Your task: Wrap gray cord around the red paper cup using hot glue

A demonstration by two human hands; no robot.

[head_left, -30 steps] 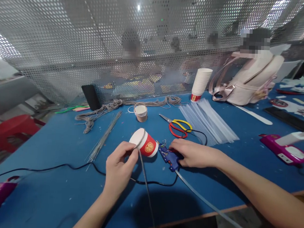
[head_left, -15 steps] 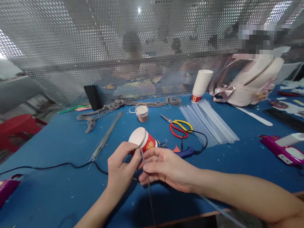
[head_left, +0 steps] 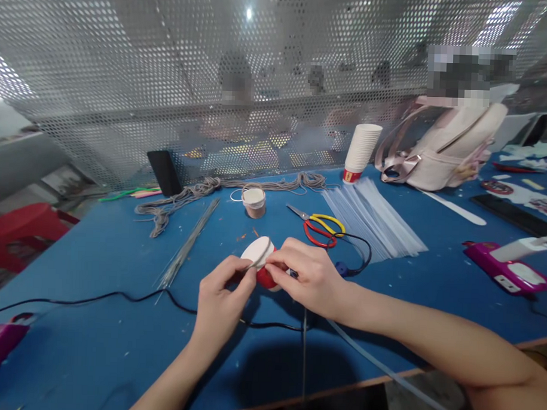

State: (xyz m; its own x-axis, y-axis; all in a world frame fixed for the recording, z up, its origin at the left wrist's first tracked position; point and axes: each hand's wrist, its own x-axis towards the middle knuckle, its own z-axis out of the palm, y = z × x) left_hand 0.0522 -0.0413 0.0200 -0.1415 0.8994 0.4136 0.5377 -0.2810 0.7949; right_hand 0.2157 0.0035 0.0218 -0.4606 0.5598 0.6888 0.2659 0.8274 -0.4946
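A red-and-white paper cup [head_left: 255, 251] is tipped on its side between my hands, its white round end facing up and left. Along the edge of that end runs a grey cord [head_left: 263, 259]. My left hand [head_left: 225, 296] grips the cup at this edge, thumb and forefinger closed on cord and cup. My right hand [head_left: 313, 281] pinches the cord against the edge from the other side and covers much of the red wall. A loose cord length hangs below my right hand past the table's front edge. Behind that hand, a blue-handled tool [head_left: 342, 268] with a black cable is mostly hidden.
Scissors [head_left: 320, 226] with red and yellow handles lie beyond my hands, near clear plastic strips [head_left: 376, 220]. A small cord-wrapped cup [head_left: 254, 204], thin wires [head_left: 189, 244], grey cord bundles [head_left: 179, 199], stacked paper cups [head_left: 362, 151] and a backpack [head_left: 450, 151] stand or lie farther back.
My right hand has risen and closed in on the cup's edge, pressing the cord there. The cup has shifted slightly right, and the hanging cord has swung right.
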